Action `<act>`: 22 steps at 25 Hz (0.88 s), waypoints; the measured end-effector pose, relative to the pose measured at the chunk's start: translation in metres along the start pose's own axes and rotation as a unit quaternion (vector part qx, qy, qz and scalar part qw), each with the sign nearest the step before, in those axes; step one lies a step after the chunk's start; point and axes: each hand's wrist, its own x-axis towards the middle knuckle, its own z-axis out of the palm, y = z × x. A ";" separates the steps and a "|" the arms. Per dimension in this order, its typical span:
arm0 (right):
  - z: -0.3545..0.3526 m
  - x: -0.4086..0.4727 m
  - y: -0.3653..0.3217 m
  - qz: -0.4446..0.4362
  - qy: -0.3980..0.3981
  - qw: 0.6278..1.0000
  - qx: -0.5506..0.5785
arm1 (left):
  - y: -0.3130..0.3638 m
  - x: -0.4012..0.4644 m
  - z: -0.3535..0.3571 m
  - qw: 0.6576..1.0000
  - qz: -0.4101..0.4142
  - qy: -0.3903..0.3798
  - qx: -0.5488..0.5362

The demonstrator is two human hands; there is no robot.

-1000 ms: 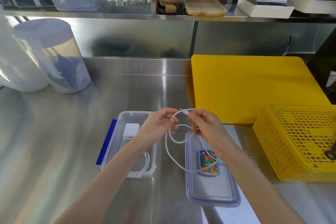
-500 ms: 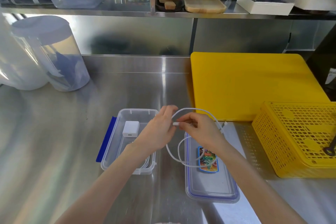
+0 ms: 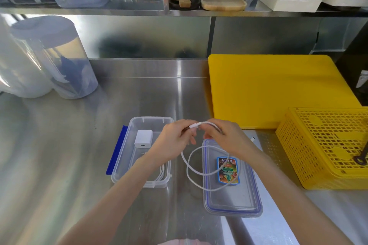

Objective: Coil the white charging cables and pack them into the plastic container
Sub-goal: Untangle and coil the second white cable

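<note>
A white charging cable (image 3: 191, 167) hangs in two loose loops between my hands, above the steel counter. My left hand (image 3: 175, 141) pinches the cable near its white plug end. My right hand (image 3: 229, 137) grips the same cable just to the right; a second plug end pokes out beyond that hand. The clear plastic container (image 3: 127, 153) with a blue clip stands open under my left wrist. Inside it lie a white charger block (image 3: 143, 138) and a coiled white cable (image 3: 162, 174).
The container's lid (image 3: 233, 201), with a colourful label, lies right of the container. A yellow cutting board (image 3: 274, 89) and a yellow perforated basket (image 3: 326, 145) fill the right side. Clear jugs (image 3: 59, 59) stand at the back left. A shelf holds boxes and wooden trays.
The cable's loops have grown and dropped lower over the lid. Both hands stay close together on the cable, with the plug end now held on top between them.
</note>
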 end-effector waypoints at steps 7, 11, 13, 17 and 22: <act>0.000 -0.002 0.003 0.014 -0.065 0.995 0.079 | -0.003 0.000 -0.005 0.995 -0.019 -0.078 0.057; -0.002 -0.002 0.000 0.003 -0.098 0.994 0.058 | -0.003 -0.003 -0.003 0.990 -0.019 -0.117 0.077; -0.002 -0.003 -0.004 -0.002 -0.113 0.991 0.072 | -0.002 -0.003 -0.001 0.990 -0.016 -0.127 0.057; -0.010 -0.003 -0.006 0.054 -0.087 0.967 0.232 | -0.001 -0.003 -0.003 0.997 -0.014 -0.072 -0.021; -0.022 -0.006 -0.005 0.074 -0.034 0.930 0.357 | -0.002 -0.001 -0.011 0.991 -0.050 -0.016 -0.121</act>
